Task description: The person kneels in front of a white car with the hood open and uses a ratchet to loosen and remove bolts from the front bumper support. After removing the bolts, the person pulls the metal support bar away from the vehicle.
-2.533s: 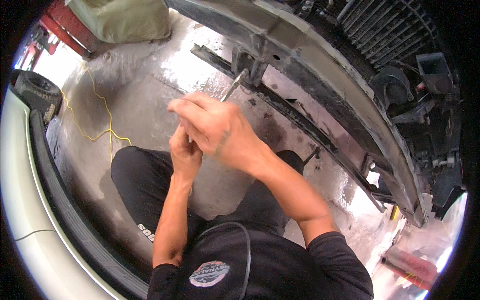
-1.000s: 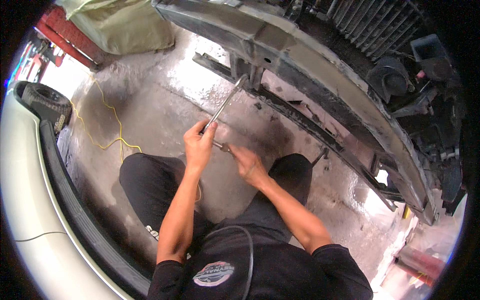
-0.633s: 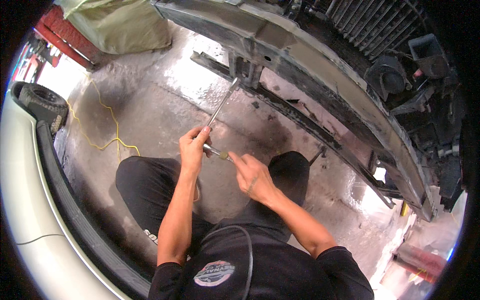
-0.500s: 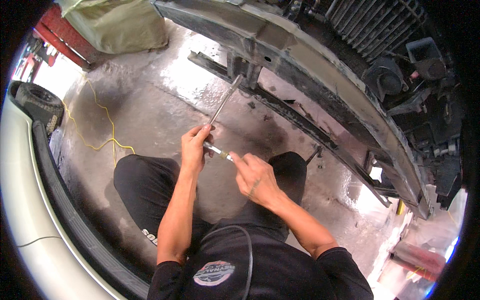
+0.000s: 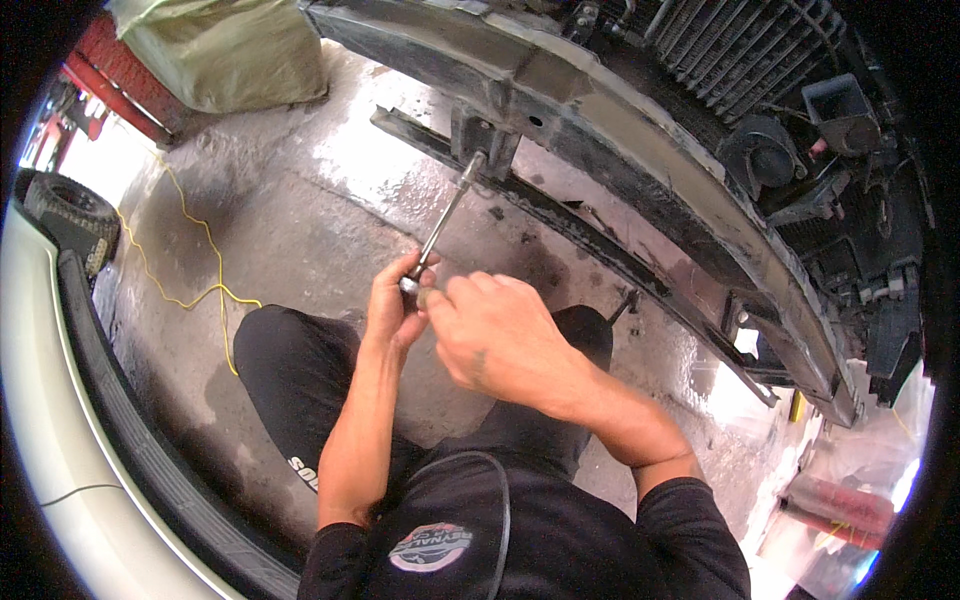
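A socket wrench with a long, thin chrome extension (image 5: 446, 222) slants away from me; its socket end meets the dark metal bracket (image 5: 484, 132) under the vehicle's front beam. Around the wrench head (image 5: 408, 286), where the extension joins it, my left hand (image 5: 392, 308) is closed with the thumb on top. My right hand (image 5: 500, 335) is wrapped around the wrench handle close to the left hand, hiding most of that handle. Whatever fastener sits inside the socket is hidden.
The curved front beam (image 5: 610, 105) crosses ahead, with a long dark lower rail (image 5: 590, 235) beneath it. A grille-like radiator part (image 5: 745, 55) lies at far right. Yellow cord (image 5: 215, 262) snakes over the floor. A light-coloured car (image 5: 35, 350) and a tyre (image 5: 75, 205) stand left.
My right hand has swung forward and left with the wrench handle, coming close to my left hand. The left hand keeps its hold, and the socket end stays near the bracket.
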The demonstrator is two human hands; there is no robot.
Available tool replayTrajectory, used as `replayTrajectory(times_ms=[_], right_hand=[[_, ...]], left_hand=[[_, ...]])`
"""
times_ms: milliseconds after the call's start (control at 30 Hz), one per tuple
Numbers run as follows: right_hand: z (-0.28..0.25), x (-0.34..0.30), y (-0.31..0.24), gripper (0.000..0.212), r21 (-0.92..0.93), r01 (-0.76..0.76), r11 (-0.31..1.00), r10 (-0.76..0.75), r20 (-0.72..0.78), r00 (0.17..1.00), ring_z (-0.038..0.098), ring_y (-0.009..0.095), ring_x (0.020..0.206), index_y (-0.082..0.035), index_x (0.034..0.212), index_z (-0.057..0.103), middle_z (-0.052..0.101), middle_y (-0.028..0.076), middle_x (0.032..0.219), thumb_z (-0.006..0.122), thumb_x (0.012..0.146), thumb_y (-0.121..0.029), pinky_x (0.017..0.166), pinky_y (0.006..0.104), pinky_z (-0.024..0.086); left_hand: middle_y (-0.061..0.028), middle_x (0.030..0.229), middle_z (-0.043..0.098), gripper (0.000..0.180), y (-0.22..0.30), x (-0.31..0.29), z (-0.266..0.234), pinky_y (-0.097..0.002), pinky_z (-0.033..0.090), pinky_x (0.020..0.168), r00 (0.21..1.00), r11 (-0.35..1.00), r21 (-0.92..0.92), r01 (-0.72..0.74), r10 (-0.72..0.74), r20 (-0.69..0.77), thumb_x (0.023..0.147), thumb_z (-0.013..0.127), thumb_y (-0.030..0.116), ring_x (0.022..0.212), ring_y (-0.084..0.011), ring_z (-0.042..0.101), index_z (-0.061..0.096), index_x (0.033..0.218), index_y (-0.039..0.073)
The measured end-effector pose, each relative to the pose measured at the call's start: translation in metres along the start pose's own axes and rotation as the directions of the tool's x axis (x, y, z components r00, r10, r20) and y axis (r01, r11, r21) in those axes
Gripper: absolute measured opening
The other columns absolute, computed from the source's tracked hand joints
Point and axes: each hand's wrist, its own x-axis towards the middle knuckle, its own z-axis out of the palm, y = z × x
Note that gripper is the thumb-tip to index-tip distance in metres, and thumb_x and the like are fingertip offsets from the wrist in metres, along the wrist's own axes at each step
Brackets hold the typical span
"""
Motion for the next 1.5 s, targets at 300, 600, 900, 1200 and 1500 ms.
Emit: replayTrajectory(times_ms=[300,600,900,1200,1500], right_hand=[[-0.021,0.009,-0.001,0.019,-0.122,0.043,0.992,-0.016,0.217,0.976,0.066,0.030,0.080,0.001,0.091,0.066,0.066,0.015,0.085,0.064,0.080,-0.015,0.069,0.0395,0.052],[0.041,-0.034,0.019,0.024,0.149,-0.408,0.901,0.378,0.194,0.905,0.064,0.048,0.073,0.001,0.097,0.053,0.064,0.024,0.078,0.062,0.082,-0.015,0.068,0.0555,0.052],[0.047,-0.041,0.043,0.021,0.183,-0.434,0.882,0.381,0.268,0.885,0.065,0.046,0.069,-0.001,0.091,0.058,0.064,0.024,0.069,0.067,0.088,-0.019,0.065,0.0550,0.052],[0.097,-0.063,0.065,0.022,0.375,-0.450,0.811,0.381,0.246,0.891,0.065,0.044,0.067,-0.002,0.083,0.058,0.063,0.021,0.067,0.068,0.085,-0.021,0.061,0.0523,0.051],[0.175,-0.077,0.082,0.023,0.460,-0.396,0.795,0.349,0.187,0.918,0.063,0.041,0.062,-0.004,0.079,0.056,0.059,0.018,0.063,0.070,0.079,-0.022,0.057,0.0493,0.049]], left_hand=[[-0.0073,0.070,0.066,0.027,0.014,0.000,-0.005,-0.0266,0.046,0.043,0.994,0.984,0.140,-0.113,0.111,0.023,0.095,0.060,0.023,0.053,-0.0147,0.060,0.069,0.098,-0.003],[-0.0107,0.071,0.067,0.031,0.012,0.002,0.004,-0.0317,0.052,0.054,0.959,0.879,0.386,-0.280,0.271,0.080,0.094,0.062,0.021,0.058,-0.0196,0.063,0.068,0.103,-0.008],[-0.0016,0.073,0.052,0.025,0.007,0.013,0.003,-0.0279,0.045,0.054,0.982,0.985,-0.168,0.037,-0.005,0.188,0.098,0.055,0.020,0.055,-0.0109,0.049,0.057,0.114,0.000],[0.0008,0.069,0.045,0.046,0.008,-0.001,0.025,-0.0295,0.039,0.052,0.992,0.981,0.146,-0.126,0.125,0.020,0.096,0.057,0.016,0.051,-0.0102,0.041,0.052,0.140,0.001],[-0.0056,0.067,0.051,0.039,-0.001,-0.003,0.023,-0.0342,0.045,0.049,0.942,0.872,0.391,-0.295,0.334,-0.034,0.095,0.060,0.010,0.049,-0.0166,0.048,0.058,0.131,-0.006]])
